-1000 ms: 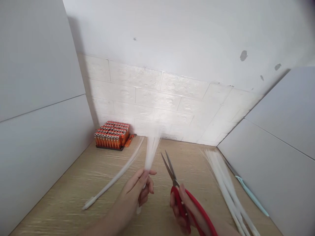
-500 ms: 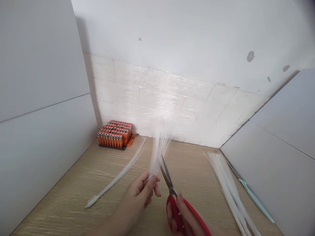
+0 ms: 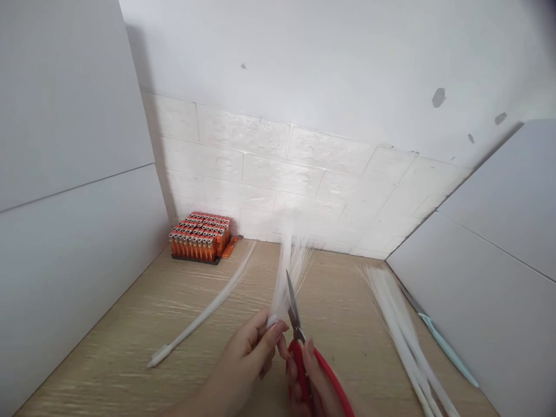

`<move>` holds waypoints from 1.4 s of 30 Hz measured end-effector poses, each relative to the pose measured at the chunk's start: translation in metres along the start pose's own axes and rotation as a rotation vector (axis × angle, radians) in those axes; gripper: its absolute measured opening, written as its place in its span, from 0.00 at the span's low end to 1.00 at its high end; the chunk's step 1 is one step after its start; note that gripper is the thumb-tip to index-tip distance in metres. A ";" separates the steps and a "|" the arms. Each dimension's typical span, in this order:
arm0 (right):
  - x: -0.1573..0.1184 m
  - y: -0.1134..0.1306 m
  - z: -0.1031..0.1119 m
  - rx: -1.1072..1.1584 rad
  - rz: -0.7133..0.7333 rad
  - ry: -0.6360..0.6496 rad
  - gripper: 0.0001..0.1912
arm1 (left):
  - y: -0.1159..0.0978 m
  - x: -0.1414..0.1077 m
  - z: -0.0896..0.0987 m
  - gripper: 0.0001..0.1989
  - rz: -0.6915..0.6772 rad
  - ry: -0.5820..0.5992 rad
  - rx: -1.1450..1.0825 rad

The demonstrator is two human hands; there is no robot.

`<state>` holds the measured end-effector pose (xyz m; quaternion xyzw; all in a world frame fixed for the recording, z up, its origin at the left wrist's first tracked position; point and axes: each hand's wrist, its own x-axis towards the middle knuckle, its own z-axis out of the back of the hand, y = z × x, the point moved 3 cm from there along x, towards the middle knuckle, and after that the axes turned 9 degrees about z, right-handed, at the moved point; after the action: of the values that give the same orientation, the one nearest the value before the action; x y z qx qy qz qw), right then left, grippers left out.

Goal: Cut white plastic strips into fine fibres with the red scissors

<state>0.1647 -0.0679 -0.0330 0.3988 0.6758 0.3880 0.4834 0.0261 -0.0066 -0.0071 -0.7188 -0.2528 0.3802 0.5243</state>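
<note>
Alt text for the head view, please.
A left hand grips a fanned bundle of thin white strips while the right hand holds red-handled scissors at its right edge. Similar bundles lie on the table to either side, with a knife at right and probable orange lighters at back left.

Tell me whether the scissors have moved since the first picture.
Yes: the scissors have moved left, closer to the left hand, judged against the teal handle lying on the table at right.
</note>
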 end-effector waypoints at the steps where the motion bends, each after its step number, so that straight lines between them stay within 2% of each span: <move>1: 0.000 0.000 0.000 0.016 -0.002 0.000 0.22 | -0.001 0.000 0.000 0.32 0.000 0.007 -0.005; 4: 0.002 -0.005 0.002 0.069 -0.004 0.000 0.23 | -0.003 0.000 0.000 0.32 -0.007 0.022 -0.003; 8: 0.005 -0.025 0.000 0.151 0.005 0.004 0.26 | 0.000 0.002 0.003 0.32 -0.025 0.026 -0.008; 12: 0.007 -0.039 -0.002 0.190 0.014 0.028 0.28 | 0.007 0.004 0.007 0.31 0.016 0.014 -0.096; 15: 0.003 -0.028 0.004 0.138 0.000 0.013 0.26 | 0.008 0.003 0.009 0.35 0.029 -0.003 -0.178; 21: -0.009 0.014 0.016 0.007 0.005 -0.015 0.24 | -0.001 0.001 0.012 0.41 0.024 -0.063 -0.183; 25: -0.017 0.027 0.018 -0.037 0.011 -0.004 0.23 | -0.002 0.001 0.013 0.40 -0.011 -0.133 -0.166; 31: -0.026 0.021 0.019 -0.047 0.007 0.054 0.24 | 0.000 0.002 0.014 0.33 -0.080 -0.142 -0.029; 36: -0.022 0.008 0.020 0.029 0.004 0.093 0.24 | 0.002 0.002 0.013 0.28 -0.083 -0.152 0.044; 39: -0.017 0.002 0.014 0.108 0.010 0.108 0.25 | 0.005 0.001 0.011 0.28 -0.076 -0.127 0.081; 42: -0.011 -0.007 0.003 0.195 0.011 0.138 0.31 | 0.008 0.002 0.009 0.29 -0.074 -0.076 0.099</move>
<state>0.1690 -0.0800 -0.0359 0.4199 0.7397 0.3497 0.3927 0.0192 -0.0026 -0.0167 -0.6672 -0.2797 0.3998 0.5628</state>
